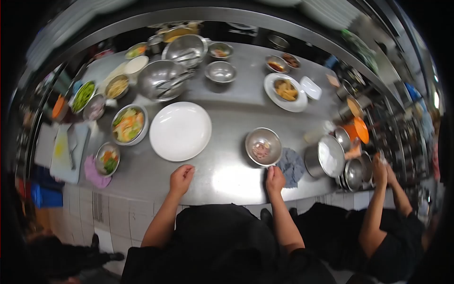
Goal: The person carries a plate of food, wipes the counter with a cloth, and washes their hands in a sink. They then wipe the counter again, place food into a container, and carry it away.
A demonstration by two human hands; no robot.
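My right hand point(275, 181) is closed at the near rim of a steel bowl point(253, 147), its thumb and fingers pinching the edge. A small amount of pinkish sliced food point(261, 150) lies in the bottom of that bowl. Over the front part of the counter, my left hand point(182, 179) is curled into a loose fist, with nothing visible in it. Just beyond it lies a large white plate point(180, 131) with nothing on it. A grey cloth point(291, 166) is bunched up against the right side of the steel bowl.
Bowls of cut vegetables point(128, 124) stand at left, near a cutting board point(71, 151) with a knife. Large steel bowls point(161, 78) with tongs sit behind. At back right is a plate point(295, 105) holding a food bowl. A co-worker's hands point(379, 170) are beside pots point(326, 156).
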